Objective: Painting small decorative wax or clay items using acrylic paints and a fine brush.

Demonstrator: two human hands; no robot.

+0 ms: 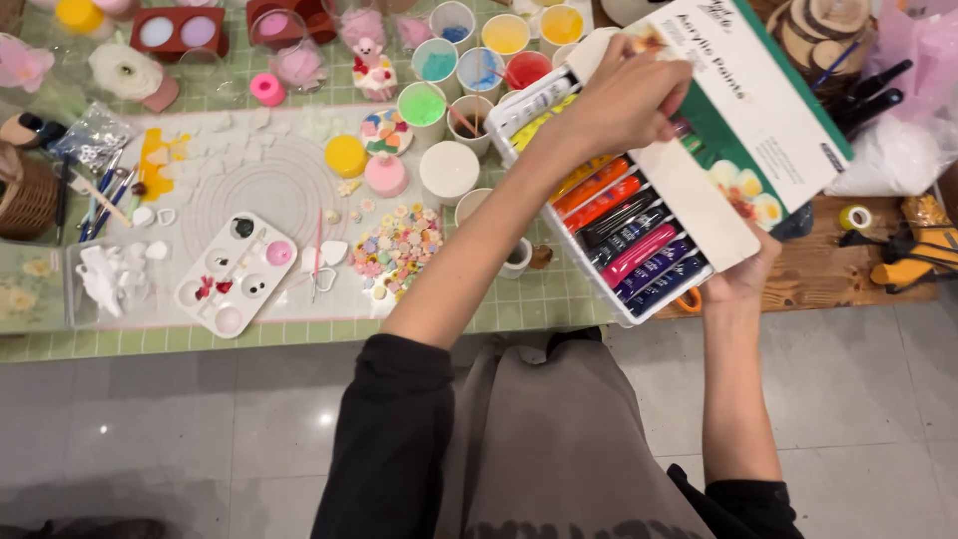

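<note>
I hold a paint set [639, 240] tilted over the table's right part: a white tray of paint tubes in yellow, orange, black, pink and purple, half slid out of its white and green sleeve [758, 110]. My right hand [743, 277] grips the near end of the tray and sleeve from below. My left hand [624, 100] reaches across from the left and rests on the far end of the tray. Its fingers are curled around a pinkish tube [682, 128] at the sleeve's edge, and most of that tube is hidden.
A green checked mat [519, 309] covers the table. On it lie a white paint palette [235, 271], small coloured clay pieces [397, 245], several cups of coloured paint [469, 60], brushes [100, 200] and a wicker basket [25, 195]. Wood slices [823, 30] and a yellow tool [903, 269] sit at the right.
</note>
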